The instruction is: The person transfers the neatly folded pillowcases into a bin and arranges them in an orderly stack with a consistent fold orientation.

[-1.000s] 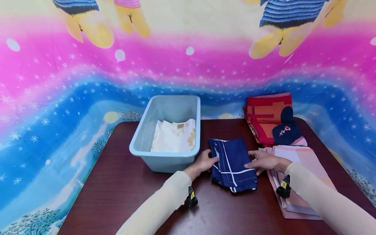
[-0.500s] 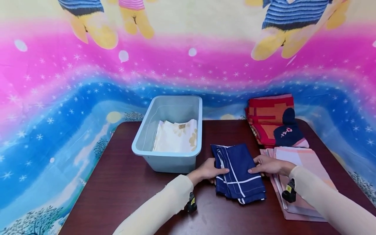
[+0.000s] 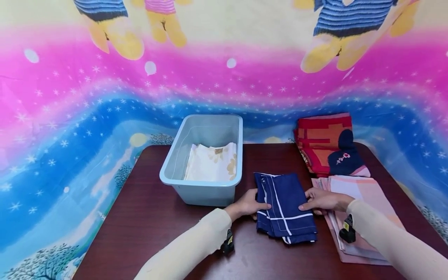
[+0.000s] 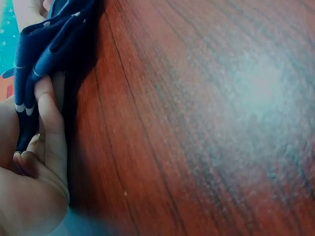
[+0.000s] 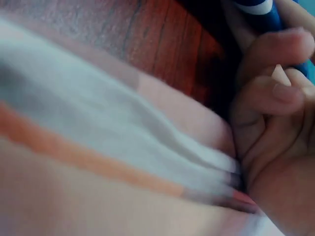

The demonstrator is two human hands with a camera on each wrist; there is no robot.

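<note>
A folded navy blue cloth with white lines [image 3: 288,206] lies between my two hands, to the right of a grey-blue bin. My left hand [image 3: 247,203] pinches its left edge, thumb on top; in the left wrist view the fingers [image 4: 51,123] reach underneath the navy folds [image 4: 56,44], near the tabletop. On the opposite edge my right hand [image 3: 327,200] pinches the cloth with the thumb on top. Only a bit of the navy cloth [image 5: 261,14] shows past the curled fingers of the right hand [image 5: 280,118] in the right wrist view.
Inside the grey-blue bin [image 3: 206,193] lies a folded cream cloth with tan flowers [image 3: 210,163]. A folded pink checked cloth [image 3: 360,190] lies beneath the right forearm. Behind it is a folded red, orange and navy cloth [image 3: 316,132]. All rest on a dark wooden table [image 3: 140,217].
The navy cloth has come slightly nearer to me with both hands. The left thumb has moved further over its top. The view has shifted a little.
</note>
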